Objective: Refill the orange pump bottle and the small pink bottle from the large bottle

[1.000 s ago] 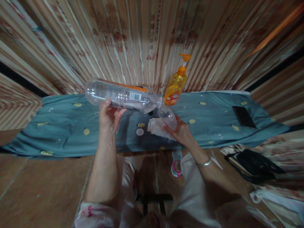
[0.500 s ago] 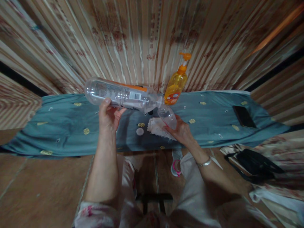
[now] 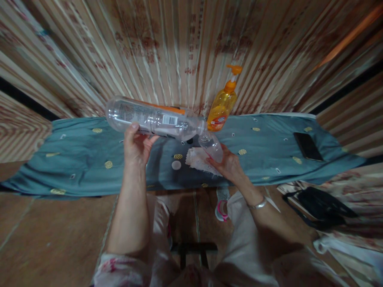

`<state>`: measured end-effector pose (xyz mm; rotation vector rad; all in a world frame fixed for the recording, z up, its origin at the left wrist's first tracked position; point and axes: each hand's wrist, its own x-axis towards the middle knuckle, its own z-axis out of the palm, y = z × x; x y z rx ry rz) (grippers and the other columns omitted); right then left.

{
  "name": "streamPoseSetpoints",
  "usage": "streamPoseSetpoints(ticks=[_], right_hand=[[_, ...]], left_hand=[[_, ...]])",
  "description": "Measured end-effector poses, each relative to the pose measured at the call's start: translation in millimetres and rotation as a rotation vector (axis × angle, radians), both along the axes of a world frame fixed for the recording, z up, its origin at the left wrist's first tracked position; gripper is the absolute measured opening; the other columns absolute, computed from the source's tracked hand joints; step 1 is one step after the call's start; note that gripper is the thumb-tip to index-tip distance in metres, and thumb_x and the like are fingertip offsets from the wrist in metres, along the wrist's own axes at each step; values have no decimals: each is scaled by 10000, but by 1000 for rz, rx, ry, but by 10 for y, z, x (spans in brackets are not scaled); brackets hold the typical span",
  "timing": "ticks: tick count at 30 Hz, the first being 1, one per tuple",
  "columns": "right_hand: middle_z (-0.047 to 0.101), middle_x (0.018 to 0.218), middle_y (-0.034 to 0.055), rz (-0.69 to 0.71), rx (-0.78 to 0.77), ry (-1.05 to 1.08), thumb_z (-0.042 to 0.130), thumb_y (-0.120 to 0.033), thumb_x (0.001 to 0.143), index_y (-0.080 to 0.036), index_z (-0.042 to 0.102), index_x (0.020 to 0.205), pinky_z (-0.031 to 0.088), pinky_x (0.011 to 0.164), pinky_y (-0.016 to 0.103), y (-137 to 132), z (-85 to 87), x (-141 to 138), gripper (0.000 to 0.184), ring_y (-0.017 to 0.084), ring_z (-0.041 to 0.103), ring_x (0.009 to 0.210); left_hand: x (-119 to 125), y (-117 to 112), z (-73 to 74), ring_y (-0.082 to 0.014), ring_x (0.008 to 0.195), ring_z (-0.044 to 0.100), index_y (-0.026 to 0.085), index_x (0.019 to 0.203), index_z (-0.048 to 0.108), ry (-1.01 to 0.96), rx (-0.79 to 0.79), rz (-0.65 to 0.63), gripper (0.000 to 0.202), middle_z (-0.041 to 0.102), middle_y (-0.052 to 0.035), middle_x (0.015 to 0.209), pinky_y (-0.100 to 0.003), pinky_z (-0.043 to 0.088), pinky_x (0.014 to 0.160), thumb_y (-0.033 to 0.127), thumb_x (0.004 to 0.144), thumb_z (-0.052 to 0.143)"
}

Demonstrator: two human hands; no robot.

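Observation:
My left hand (image 3: 138, 145) is closed around the underside of a large clear plastic bottle (image 3: 149, 117) with an orange-and-grey label, tipped nearly level with its neck to the right. In my right hand (image 3: 226, 162) is a small clear bottle (image 3: 213, 145), tilted so its top meets the large bottle's mouth. I cannot tell whether liquid passes between them. Beneath the small bottle a folded white cloth (image 3: 197, 158) lies on the table. A round white cap (image 3: 176, 165) sits left of the cloth. Just behind the two mouths stands an orange pump bottle (image 3: 222, 107) of yellow liquid.
A teal patterned cloth (image 3: 80, 155) covers the narrow table. Toward its right end lies a black phone (image 3: 307, 146). Pleated curtains (image 3: 167, 52) hang close behind. A black bag (image 3: 326, 207) is at the lower right, below the table's edge.
Both hands and both clear bottles hold almost the same pose. Only a very slight shift of the view shows.

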<state>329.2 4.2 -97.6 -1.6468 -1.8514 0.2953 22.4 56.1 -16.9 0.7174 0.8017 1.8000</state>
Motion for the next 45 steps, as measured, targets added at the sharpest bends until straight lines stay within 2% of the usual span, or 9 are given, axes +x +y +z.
streamPoseSetpoints(ticks=[8, 10, 16, 20, 24, 31, 41, 45], right_hand=[[795, 1161, 247, 11, -26, -11, 712, -633, 894, -105, 605, 1398, 641, 909, 530, -6, 35, 0, 737, 400, 785, 1056], [796, 1160, 247, 9, -11, -18, 715, -629, 897, -106, 607, 1394, 644, 903, 527, -4, 28, 4, 731, 401, 788, 1055], [798, 1177, 242, 14, -2, -16, 743, -596, 890, -131, 606, 1398, 641, 902, 546, -3, 3, 15, 702, 401, 790, 1055], [799, 1174, 240, 12, -8, -12, 735, -604, 895, -146, 609, 1399, 640, 904, 551, -4, 2, 16, 692, 402, 789, 1057], [802, 1160, 254, 12, 6, -15, 714, -657, 889, -104, 607, 1388, 641, 901, 541, 4, -6, 16, 752, 406, 792, 1054], [799, 1181, 241, 4, -13, -3, 739, -571, 884, -146, 601, 1399, 638, 918, 556, -1, -3, 12, 682, 404, 789, 1065], [806, 1144, 242, 0, -15, -41, 722, -629, 888, -110, 613, 1389, 649, 873, 521, -1, 22, 1, 729, 396, 794, 1031], [813, 1146, 225, 2, 22, -52, 713, -626, 897, -113, 620, 1398, 655, 864, 501, 1, -5, 8, 723, 385, 798, 1032]], left_hand=[[-19, 4, -23, -301, 1082, 756, 274, 878, 714, 21, 9, -16, 322, 785, -43, 958, -459, 682, 893, 458, 672, 881], [-22, 9, -25, -285, 1054, 763, 277, 882, 722, 7, 15, -18, 308, 787, -33, 942, -450, 684, 890, 446, 678, 880], [-9, 22, -19, -202, 821, 770, 260, 801, 718, -41, 30, -12, 289, 792, 7, 870, -388, 697, 871, 424, 640, 892], [-2, 22, -16, -210, 815, 778, 253, 792, 699, -26, 43, -12, 285, 797, -4, 864, -385, 700, 843, 434, 668, 879], [-1, 19, -11, -211, 795, 768, 259, 811, 713, -37, 22, -5, 287, 802, -10, 861, -363, 697, 795, 438, 665, 885], [7, 11, -1, -208, 807, 757, 251, 809, 713, -48, 16, -1, 268, 789, -13, 862, -386, 691, 834, 409, 665, 875], [37, -11, 69, -202, 771, 747, 260, 790, 740, -76, -39, 9, 216, 804, 9, 838, -360, 696, 776, 363, 650, 867], [40, -14, 67, -198, 784, 750, 262, 852, 755, -80, -48, 23, 239, 798, -2, 847, -321, 680, 727, 367, 666, 862]])
